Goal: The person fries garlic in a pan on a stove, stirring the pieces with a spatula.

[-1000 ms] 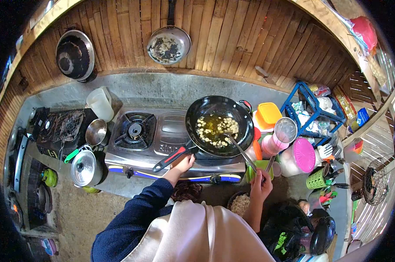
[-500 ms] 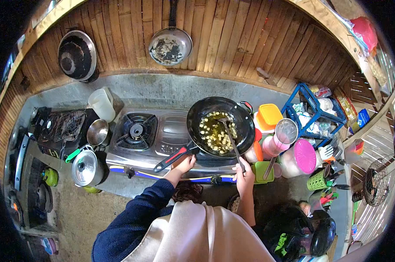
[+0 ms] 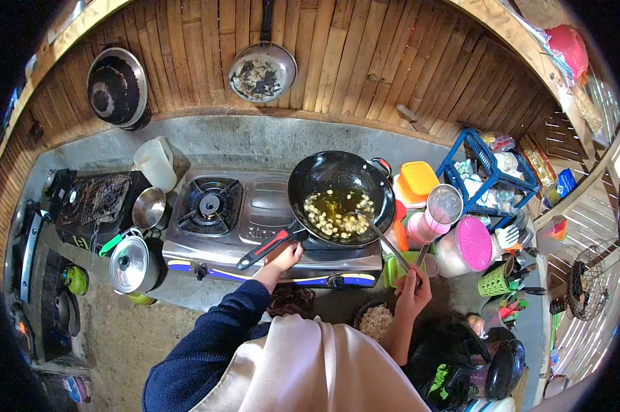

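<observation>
A black wok (image 3: pixel 341 165) sits on the right side of the stove, with yellowish oil (image 3: pixel 334 204) and many small pale pieces (image 3: pixel 347 223) pooled in its near half. My left hand (image 3: pixel 282 257) is closed at the black-and-red wok handle (image 3: pixel 265 248), its fingers partly hidden beneath it. In my right hand (image 3: pixel 413 292) is a long metal spatula (image 3: pixel 391 244), gripped near the end of its handle. The spatula's head is down among the pieces at the wok's near right, partly covered by them.
The left burner (image 3: pixel 210 204) holds no pan. Left of the stove (image 3: pixel 268 264) stand a lidded pot (image 3: pixel 133 264), a small saucepan (image 3: pixel 149 208) and a white jug (image 3: pixel 155 165). Right are an orange-lidded tub (image 3: pixel 418 180), a pink-lidded container (image 3: pixel 473 244) and a blue rack (image 3: pixel 492 175).
My right hand has moved right and toward me. The spatula's head has come from the middle of the oil to the near right, and the pieces have gathered in the wok's near half.
</observation>
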Demonstrator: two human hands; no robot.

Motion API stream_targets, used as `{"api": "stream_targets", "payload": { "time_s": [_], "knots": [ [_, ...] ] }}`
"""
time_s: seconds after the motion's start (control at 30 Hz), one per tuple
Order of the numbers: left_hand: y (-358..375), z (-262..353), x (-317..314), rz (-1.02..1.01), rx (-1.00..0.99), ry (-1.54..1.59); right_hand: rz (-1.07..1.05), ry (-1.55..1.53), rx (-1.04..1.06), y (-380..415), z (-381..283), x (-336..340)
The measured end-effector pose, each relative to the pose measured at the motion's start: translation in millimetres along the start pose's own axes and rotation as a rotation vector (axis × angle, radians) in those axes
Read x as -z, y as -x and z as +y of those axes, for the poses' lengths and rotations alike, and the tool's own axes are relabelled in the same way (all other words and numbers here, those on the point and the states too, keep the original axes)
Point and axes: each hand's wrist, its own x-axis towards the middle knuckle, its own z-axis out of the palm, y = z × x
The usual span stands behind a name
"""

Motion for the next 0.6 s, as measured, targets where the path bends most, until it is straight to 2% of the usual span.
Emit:
{"api": "stream_targets", "payload": {
  "time_s": [0.13,0.27,0.47,0.6],
  "knots": [
    [-1,-2,-3,0.034,-0.032,0.009,0.051,0.001,0.099,2,-8,10],
    [2,7,8,-0.032,0.031,0.021,0.075,0.044,0.2,5,-9,13],
    [1,0,-1,0.046,-0.031,-0.002,0.011,0.104,0.196,8,-8,6],
    [0,-4,-7,0.115,-0.06,-0.009,-0.033,0.039,0.126,12,6,-8]
  ]
}}
